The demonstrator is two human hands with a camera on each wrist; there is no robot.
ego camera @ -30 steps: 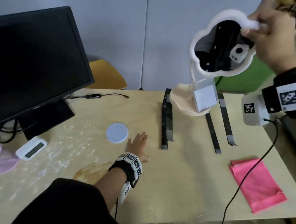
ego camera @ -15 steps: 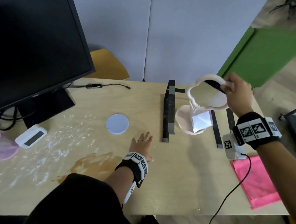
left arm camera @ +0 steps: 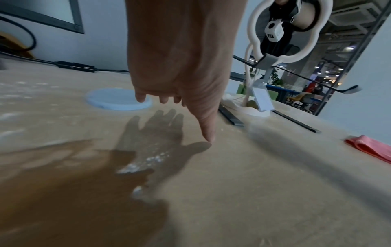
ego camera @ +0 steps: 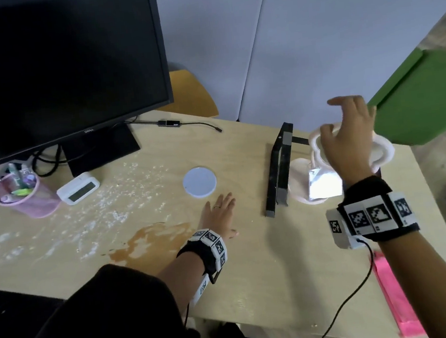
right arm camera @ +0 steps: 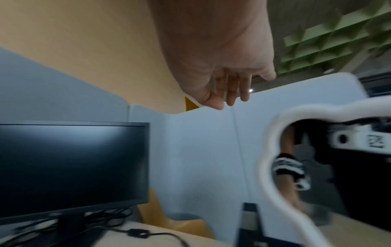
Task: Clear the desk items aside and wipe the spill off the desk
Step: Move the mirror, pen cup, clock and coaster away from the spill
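Two bare hands are over a pale wooden desk (ego camera: 267,273). At centre the left hand (ego camera: 219,214) hovers low with fingers straight and spread, just right of a brown spill (ego camera: 147,241). At far right the right hand (ego camera: 350,140) is raised above a cloud-shaped mirror (left arm camera: 289,31) standing on the desk, fingers loosely spread, gripping nothing. A pink cloth (ego camera: 398,299) lies at the near right edge.

Pale wood bench (ego camera: 294,271) carrying a brown spill (ego camera: 152,241) and white flecks, pale blue round coaster (ego camera: 199,182), cream cloud-edged mirror (left arm camera: 289,31), bright pink cloth (ego camera: 395,304), black monitor (ego camera: 51,68), pink mesh pen cup (ego camera: 26,201), black-and-white checker-marked wristbands, green board behind
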